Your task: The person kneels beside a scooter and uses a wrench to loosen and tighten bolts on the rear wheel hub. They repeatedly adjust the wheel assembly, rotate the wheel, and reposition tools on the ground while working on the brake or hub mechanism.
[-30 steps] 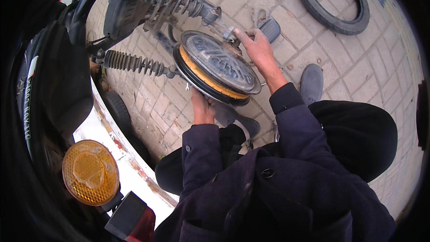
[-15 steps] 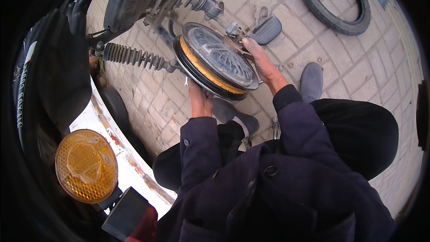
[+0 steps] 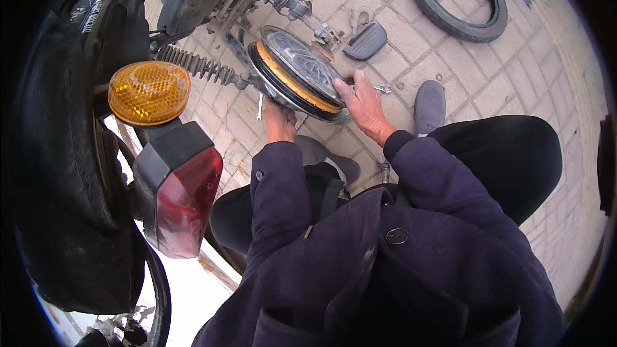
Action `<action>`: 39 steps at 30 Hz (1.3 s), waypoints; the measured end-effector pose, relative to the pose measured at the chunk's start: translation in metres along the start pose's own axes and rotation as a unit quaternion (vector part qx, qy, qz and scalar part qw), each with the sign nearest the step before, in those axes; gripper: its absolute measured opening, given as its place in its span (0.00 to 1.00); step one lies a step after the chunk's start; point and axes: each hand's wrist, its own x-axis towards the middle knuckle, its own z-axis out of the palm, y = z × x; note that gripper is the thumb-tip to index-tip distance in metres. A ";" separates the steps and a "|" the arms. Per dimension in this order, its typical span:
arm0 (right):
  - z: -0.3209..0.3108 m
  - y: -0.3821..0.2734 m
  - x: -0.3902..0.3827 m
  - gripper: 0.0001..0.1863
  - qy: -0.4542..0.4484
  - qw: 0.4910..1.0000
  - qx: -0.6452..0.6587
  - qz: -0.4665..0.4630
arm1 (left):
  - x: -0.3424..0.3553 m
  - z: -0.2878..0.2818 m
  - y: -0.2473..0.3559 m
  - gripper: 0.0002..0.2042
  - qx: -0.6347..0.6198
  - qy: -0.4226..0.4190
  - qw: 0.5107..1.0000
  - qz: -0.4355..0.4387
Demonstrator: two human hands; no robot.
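Observation:
A wheel (image 3: 302, 64) with a grey disc face, an orange band and a black rim sits tilted between the two shock absorbers of a motorbike; no tyre shows on it. My left hand (image 3: 280, 123) is under its near edge, fingers curled up against the rim and partly hidden. A wrench (image 3: 260, 108) sticks out beside that hand; whether I hold it cannot be seen. My right hand (image 3: 366, 108) grips the wheel's right edge, thumb against the disc, other fingers mostly hidden behind.
A loose tyre (image 3: 421, 6) and a black pedal-shaped part (image 3: 366, 41) lie on the paving. Another wrench (image 3: 384, 88) lies past my right hand. At left are the motorbike's amber indicator (image 3: 149, 93), red tail light (image 3: 187, 199) and shock absorber (image 3: 199, 64). My shoe (image 3: 430, 108) stands at right.
My right hand has come nearer, from the axle area at the wheel's far right to its near right edge. The view has shifted, bringing more of the tail light in.

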 end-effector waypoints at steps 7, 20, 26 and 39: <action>0.002 -0.081 -0.010 0.40 0.031 0.945 -0.196 -0.258 | 0.002 0.001 0.001 0.23 0.008 0.007 1.000 -0.015; 0.037 -0.126 0.002 0.26 0.128 0.946 -0.203 -0.218 | -0.023 0.001 0.008 0.19 0.011 0.005 1.000 -0.005; 0.036 -0.141 -0.002 0.22 0.146 0.956 -0.170 -0.189 | -0.042 -0.002 0.013 0.18 0.033 -0.031 0.999 0.001; 0.012 -0.096 -0.045 0.27 0.077 0.964 -0.213 -0.142 | -0.037 -0.027 -0.060 0.19 0.046 -0.089 0.988 -0.121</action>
